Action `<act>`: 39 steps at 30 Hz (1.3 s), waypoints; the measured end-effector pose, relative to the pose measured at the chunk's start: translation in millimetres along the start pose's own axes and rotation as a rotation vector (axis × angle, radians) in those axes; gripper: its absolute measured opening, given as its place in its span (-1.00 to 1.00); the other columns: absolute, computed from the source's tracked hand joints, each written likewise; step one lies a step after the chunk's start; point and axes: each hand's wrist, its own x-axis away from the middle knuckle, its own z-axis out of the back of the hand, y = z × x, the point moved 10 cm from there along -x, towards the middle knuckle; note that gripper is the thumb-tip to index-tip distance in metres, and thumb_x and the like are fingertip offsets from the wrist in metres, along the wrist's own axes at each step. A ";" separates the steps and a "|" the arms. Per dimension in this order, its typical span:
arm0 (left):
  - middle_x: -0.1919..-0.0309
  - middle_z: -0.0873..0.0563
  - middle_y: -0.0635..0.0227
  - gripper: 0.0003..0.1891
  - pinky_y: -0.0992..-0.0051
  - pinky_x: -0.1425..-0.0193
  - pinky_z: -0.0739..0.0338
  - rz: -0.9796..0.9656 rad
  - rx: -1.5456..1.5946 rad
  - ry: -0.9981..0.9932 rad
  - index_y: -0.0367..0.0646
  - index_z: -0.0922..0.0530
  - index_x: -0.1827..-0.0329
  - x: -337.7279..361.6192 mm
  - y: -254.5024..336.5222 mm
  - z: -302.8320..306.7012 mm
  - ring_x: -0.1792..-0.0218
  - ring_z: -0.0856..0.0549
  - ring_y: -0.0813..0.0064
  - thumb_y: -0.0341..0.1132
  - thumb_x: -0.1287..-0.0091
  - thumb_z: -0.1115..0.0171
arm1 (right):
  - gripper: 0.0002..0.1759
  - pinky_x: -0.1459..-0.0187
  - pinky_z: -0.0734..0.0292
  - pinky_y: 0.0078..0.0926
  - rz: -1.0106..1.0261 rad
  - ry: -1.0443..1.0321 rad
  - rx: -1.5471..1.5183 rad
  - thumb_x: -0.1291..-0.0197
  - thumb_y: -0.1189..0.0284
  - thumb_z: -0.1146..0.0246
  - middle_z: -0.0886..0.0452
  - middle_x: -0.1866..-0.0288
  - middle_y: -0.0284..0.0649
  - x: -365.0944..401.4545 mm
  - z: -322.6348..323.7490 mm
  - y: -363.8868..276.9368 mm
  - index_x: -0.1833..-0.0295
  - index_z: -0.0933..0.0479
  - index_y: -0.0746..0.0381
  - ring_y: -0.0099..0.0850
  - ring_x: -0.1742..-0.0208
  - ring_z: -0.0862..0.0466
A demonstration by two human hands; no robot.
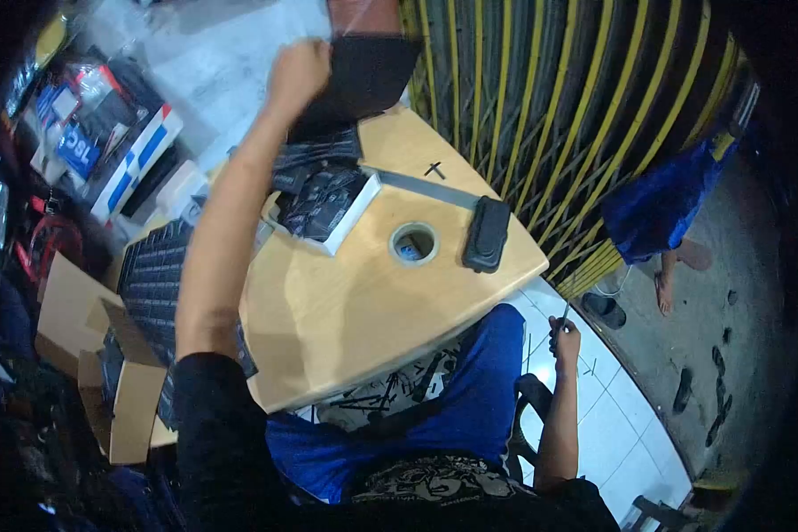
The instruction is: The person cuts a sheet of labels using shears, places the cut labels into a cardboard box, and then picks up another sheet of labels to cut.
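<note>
My left hand (300, 78) reaches far forward over the table, its fingers curled at the left edge of a flat black panel (368, 75). Below the panel, black molded parts (324, 197) lie in a shallow white open box (350, 217). Out to the right, past the table edge, my right hand (566, 344) is closed around the dark handle of a slim pointed tool (566, 312); its exact kind does not show. A roll of tape (414, 244) and a black oblong case (486, 235) sit on the wooden table (328, 328).
An open cardboard box (137, 403) stands at left beside black ribbed sheets (153, 266). Packaged goods (84, 142) fill the upper left. A folding gate (541, 97) borders the table at right. Black scraps (399, 381) litter the floor; another person's foot (664, 291) shows beyond.
</note>
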 end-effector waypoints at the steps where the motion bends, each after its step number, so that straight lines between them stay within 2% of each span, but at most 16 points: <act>1: 0.39 -0.65 -0.08 -0.64 0.06 0.17 -0.51 -0.029 0.027 0.121 -0.30 -0.63 0.33 -5.9 -5.7 39.5 0.29 -0.62 -0.16 -0.14 -0.28 -0.04 | -0.65 0.73 -0.14 -0.69 0.000 0.019 0.024 -0.06 0.19 -0.35 -0.38 0.66 -0.44 8.3 2.1 -10.8 0.25 -0.49 0.24 -0.67 0.73 -0.34; 3: 0.33 -0.70 0.04 -0.62 0.26 0.12 -0.53 0.054 -0.186 0.155 -0.28 -0.63 0.21 -15.0 -30.6 104.0 0.28 -0.69 0.05 -0.09 -0.30 -0.07 | -0.64 0.73 -0.13 -0.68 0.029 -0.009 0.029 -0.07 0.16 -0.35 -0.38 0.66 -0.44 17.4 1.0 -18.2 0.25 -0.49 0.22 -0.67 0.72 -0.34; 5: 0.24 -0.67 -0.05 -0.55 0.27 0.09 -0.50 0.219 -0.166 0.124 -0.18 -0.60 0.04 -14.8 -90.8 168.9 0.20 -0.68 0.06 0.02 -0.29 -0.05 | -0.66 0.72 -0.11 -0.68 0.076 -0.006 -0.118 -0.08 0.15 -0.34 -0.38 0.66 -0.45 14.4 2.5 -20.5 0.27 -0.49 0.19 -0.67 0.72 -0.34; 7: 0.52 -0.66 0.18 -0.64 0.39 0.35 -0.45 0.257 0.042 0.379 -0.33 -0.61 0.21 23.9 -71.7 252.0 0.47 -0.62 0.42 -0.13 -0.29 -0.12 | -0.71 0.70 -0.11 -0.69 0.064 0.094 -0.030 -0.12 0.16 -0.30 -0.38 0.65 -0.47 38.0 7.3 -43.0 0.30 -0.46 0.14 -0.68 0.73 -0.32; 9: 0.11 -0.67 0.08 -0.52 0.37 0.03 -0.49 0.087 -0.185 0.442 -0.12 -0.59 -0.03 56.9 -74.1 318.1 0.13 -0.68 0.23 0.07 -0.29 -0.06 | -0.73 0.70 -0.10 -0.70 0.158 0.052 -0.163 -0.15 0.18 -0.28 -0.38 0.64 -0.48 47.5 3.9 -53.0 0.27 -0.47 0.15 -0.68 0.72 -0.31; 13: -0.02 -0.63 0.15 -0.52 0.54 -0.12 -0.39 0.332 0.065 0.349 -0.25 -0.54 -0.10 147.2 -41.6 363.1 -0.01 -0.60 0.47 -0.02 -0.31 -0.13 | -0.79 0.69 -0.12 -0.71 0.255 -0.003 -0.222 -0.19 0.26 -0.24 -0.38 0.61 -0.47 62.5 1.9 -72.3 0.25 -0.48 0.17 -0.71 0.68 -0.32; 14: 0.02 -0.64 0.16 -0.56 0.54 -0.07 -0.42 0.305 -0.049 0.306 -0.29 -0.54 -0.07 164.1 -34.7 367.2 0.07 -0.62 0.47 -0.10 -0.32 -0.13 | -0.78 0.67 -0.12 -0.72 0.245 0.041 -0.224 -0.19 0.26 -0.25 -0.39 0.58 -0.46 71.4 3.3 -80.7 0.21 -0.50 0.18 -0.71 0.66 -0.33; 17: 0.13 -0.68 0.15 -0.71 0.50 0.08 -0.50 0.308 -0.053 0.076 -0.33 -0.56 0.01 219.8 -0.6 342.8 0.25 -0.66 0.45 -0.30 -0.32 -0.15 | -0.57 0.36 -0.32 -0.70 0.538 0.120 -0.030 -0.14 0.29 -0.31 -0.54 0.32 -0.30 110.3 9.1 -142.3 0.00 -0.46 0.37 -0.61 0.35 -0.48; 20: 0.33 -0.66 0.13 -0.83 0.41 0.25 -0.52 0.095 -0.079 -0.100 -0.32 -0.57 0.18 269.3 66.5 291.8 0.39 -0.67 0.30 -0.40 -0.24 -0.18 | -0.60 0.29 -0.35 -0.69 0.601 0.156 -0.017 -0.15 0.36 -0.30 -0.54 0.26 -0.28 150.5 2.4 -184.0 -0.02 -0.45 0.38 -0.57 0.30 -0.49; 21: 0.42 -0.64 0.17 -0.86 0.37 0.34 -0.52 -0.001 -0.070 -0.140 -0.30 -0.55 0.24 285.4 84.2 272.6 0.45 -0.65 0.24 -0.41 -0.20 -0.20 | -0.62 0.21 -0.39 -0.64 0.622 -0.004 -0.137 -0.16 0.44 -0.28 -0.56 0.22 -0.27 171.0 -12.7 -201.6 -0.06 -0.43 0.34 -0.54 0.25 -0.51; 23: 0.42 -0.64 0.17 -0.90 0.35 0.34 -0.54 0.040 0.006 -0.220 -0.25 -0.54 0.30 311.7 109.3 238.5 0.41 -0.65 0.16 -0.43 -0.17 -0.20 | -0.59 0.15 -0.42 -0.58 0.408 -0.196 -0.195 -0.14 0.48 -0.28 -0.58 0.24 -0.27 220.8 -42.3 -217.4 -0.10 -0.40 0.32 -0.52 0.21 -0.54; 25: 0.43 -0.64 0.18 -0.90 0.36 0.33 -0.55 0.069 0.037 -0.311 -0.24 -0.54 0.33 333.5 123.6 206.3 0.45 -0.65 0.20 -0.39 -0.18 -0.19 | -0.56 0.17 -0.45 -0.57 0.532 -0.549 -0.136 -0.12 0.49 -0.29 -0.60 0.28 -0.27 253.6 -83.3 -221.6 -0.12 -0.39 0.29 -0.55 0.23 -0.56; 28: 0.39 -0.64 0.20 -0.87 0.38 0.32 -0.56 0.141 0.011 -0.388 -0.23 -0.53 0.39 350.7 128.0 174.0 0.43 -0.64 0.25 -0.34 -0.19 -0.18 | -0.55 0.23 -0.47 -0.58 0.504 -0.673 0.006 -0.10 0.46 -0.32 -0.61 0.32 -0.27 299.2 -123.8 -212.6 -0.10 -0.40 0.31 -0.55 0.29 -0.56; 31: 0.27 -0.64 0.14 -0.83 0.29 0.21 -0.53 0.224 0.021 -0.332 -0.28 -0.56 0.26 355.6 126.0 165.8 0.25 -0.62 0.13 -0.34 -0.22 -0.16 | -0.55 0.24 -0.49 -0.57 0.551 -0.801 -0.010 -0.10 0.45 -0.33 -0.62 0.30 -0.25 325.0 -157.3 -199.5 -0.09 -0.41 0.33 -0.55 0.30 -0.57; 34: 0.06 -0.58 -0.01 -0.72 0.27 -0.09 -0.40 0.242 0.128 -0.288 -0.36 -0.56 0.09 361.3 126.1 167.4 0.04 -0.52 0.05 -0.33 -0.26 -0.10 | -0.55 0.20 -0.50 -0.58 0.533 -0.838 -0.081 -0.09 0.47 -0.33 -0.61 0.28 -0.26 345.2 -176.9 -208.5 -0.08 -0.40 0.36 -0.56 0.28 -0.58; 39: 0.00 -0.55 -0.01 -0.69 0.21 -0.11 -0.31 0.300 0.187 -0.252 -0.34 -0.56 0.08 373.9 114.0 170.5 -0.07 -0.47 0.11 -0.27 -0.27 -0.09 | -0.58 0.23 -0.50 -0.59 0.456 -0.827 -0.210 -0.11 0.50 -0.31 -0.58 0.26 -0.25 347.2 -188.1 -214.6 -0.07 -0.39 0.32 -0.55 0.31 -0.58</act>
